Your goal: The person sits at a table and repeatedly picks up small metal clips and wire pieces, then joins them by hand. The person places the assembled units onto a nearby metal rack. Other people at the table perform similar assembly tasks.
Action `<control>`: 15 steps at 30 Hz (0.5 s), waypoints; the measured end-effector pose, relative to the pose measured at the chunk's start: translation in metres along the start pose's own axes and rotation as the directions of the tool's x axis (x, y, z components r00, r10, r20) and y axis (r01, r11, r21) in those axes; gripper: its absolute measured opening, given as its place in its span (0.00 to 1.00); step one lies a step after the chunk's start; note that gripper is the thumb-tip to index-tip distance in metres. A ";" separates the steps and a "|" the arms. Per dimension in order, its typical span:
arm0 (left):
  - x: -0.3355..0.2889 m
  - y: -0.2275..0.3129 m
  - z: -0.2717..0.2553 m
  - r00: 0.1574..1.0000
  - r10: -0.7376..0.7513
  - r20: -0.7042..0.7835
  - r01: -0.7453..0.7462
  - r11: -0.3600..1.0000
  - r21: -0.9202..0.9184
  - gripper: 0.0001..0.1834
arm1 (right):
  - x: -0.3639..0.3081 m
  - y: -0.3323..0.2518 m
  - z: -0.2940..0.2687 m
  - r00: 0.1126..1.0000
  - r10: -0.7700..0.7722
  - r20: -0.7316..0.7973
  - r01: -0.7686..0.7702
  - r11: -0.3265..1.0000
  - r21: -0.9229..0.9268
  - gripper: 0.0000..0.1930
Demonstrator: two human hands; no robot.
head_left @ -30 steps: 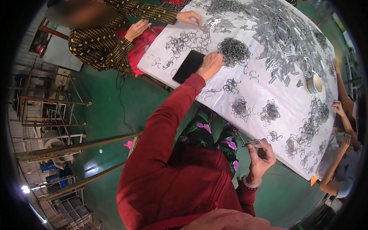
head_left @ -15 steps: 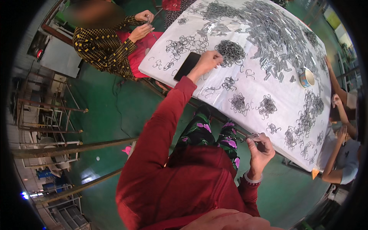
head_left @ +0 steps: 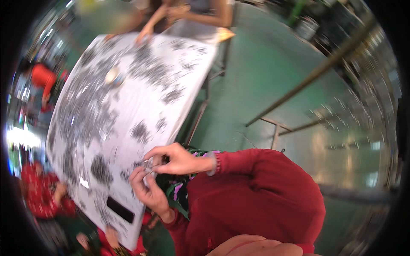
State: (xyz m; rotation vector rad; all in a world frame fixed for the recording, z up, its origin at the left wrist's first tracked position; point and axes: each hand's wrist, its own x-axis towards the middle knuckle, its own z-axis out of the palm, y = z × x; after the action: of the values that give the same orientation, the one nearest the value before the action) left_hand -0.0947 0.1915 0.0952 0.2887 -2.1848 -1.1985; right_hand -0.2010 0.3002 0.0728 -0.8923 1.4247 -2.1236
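My right hand [head_left: 181,160], with a band at its wrist, and my left hand [head_left: 149,192] meet just over the near edge of the table. Between their fingertips is a small silver metal part [head_left: 148,165], blurred by motion; its exact shape is hard to make out. The fingers of both hands are closed around it. Beneath and beyond them, a white-covered table [head_left: 128,113] bears small piles of bent wire hooks [head_left: 140,131]. A larger dark heap of hooks [head_left: 101,169] lies left of my hands.
A black phone [head_left: 120,209] lies near the table's lower corner. A paper cup [head_left: 114,77] stands among scattered metal pieces [head_left: 87,115]. Other people sit around the table, one in a red patterned top [head_left: 38,194]. Metal rails [head_left: 316,74] rise at the right above the green floor.
The view has swung to the right. My left hand has come back from the hook heap to meet my right hand, and both now work on the metal part.
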 end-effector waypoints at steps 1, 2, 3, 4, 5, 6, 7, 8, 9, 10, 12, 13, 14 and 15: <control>0.011 0.001 0.012 0.999 0.011 -0.050 -0.013 0.999 -0.031 0.05 | 0.010 -0.002 -0.015 0.999 0.000 -0.038 0.001 1.000 0.023 0.16; 0.022 0.006 0.029 0.990 0.019 -0.141 -0.020 1.000 -0.008 0.05 | 0.019 -0.005 -0.033 0.997 0.003 -0.072 0.001 0.999 0.050 0.16; 0.009 0.042 0.005 0.984 0.018 -0.177 -0.043 0.990 -0.134 0.05 | -0.004 -0.052 -0.011 0.992 -0.054 -0.111 0.052 0.998 -0.021 0.16; 0.018 0.058 0.018 0.976 -0.055 -0.209 0.003 0.971 -0.241 0.05 | -0.003 -0.083 -0.031 0.989 -0.066 -0.134 0.051 0.993 -0.109 0.15; 0.030 0.048 0.015 0.975 -0.043 -0.218 -0.010 0.972 -0.235 0.05 | 0.002 -0.087 -0.039 0.980 -0.103 -0.169 0.082 0.989 -0.125 0.15; 0.041 0.033 0.004 0.972 -0.032 -0.234 -0.023 0.973 -0.229 0.06 | 0.002 -0.092 -0.045 0.970 -0.140 -0.198 0.113 0.983 -0.142 0.15; 0.051 0.009 -0.011 0.970 -0.028 -0.243 0.006 0.996 -0.094 0.09 | 0.002 -0.096 -0.049 0.965 -0.181 -0.189 0.147 0.973 -0.180 0.15; 0.062 -0.016 -0.026 0.963 -0.012 -0.268 0.017 1.000 0.015 0.11 | 0.002 -0.101 -0.053 0.955 -0.231 -0.188 0.190 0.959 -0.211 0.15; 0.072 -0.030 -0.042 0.957 -0.041 -0.288 0.104 0.973 0.208 0.14 | -0.001 -0.107 -0.054 0.944 -0.271 -0.190 0.225 0.946 -0.235 0.15; 0.081 -0.065 -0.061 0.966 0.039 -0.257 0.065 0.920 0.385 0.14 | -0.008 -0.113 -0.055 0.931 -0.305 -0.199 0.251 0.933 -0.257 0.15; 0.097 -0.172 -0.112 0.969 -0.059 -0.238 0.195 0.776 0.600 0.16 | -0.014 -0.126 -0.059 0.897 -0.366 -0.249 0.291 0.911 -0.293 0.14; 0.102 -0.200 -0.125 0.947 -0.146 -0.287 0.311 0.649 0.695 0.16 | -0.015 -0.132 -0.062 0.880 -0.402 -0.254 0.311 0.890 -0.332 0.13; 0.103 -0.204 -0.130 0.950 -0.157 -0.268 0.310 0.535 0.786 0.17 | -0.017 -0.135 -0.066 0.859 -0.438 -0.266 0.327 0.868 -0.372 0.13; 0.099 -0.199 -0.133 0.949 -0.170 -0.265 0.312 0.406 0.859 0.18 | -0.016 -0.137 -0.069 0.841 -0.473 -0.264 0.348 0.845 -0.406 0.12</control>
State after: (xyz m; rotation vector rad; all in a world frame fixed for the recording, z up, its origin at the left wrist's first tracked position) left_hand -0.1101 -0.0575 0.0259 1.1366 -2.5068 0.0514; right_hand -0.2384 0.4074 0.1768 -1.0668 1.9865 -2.4990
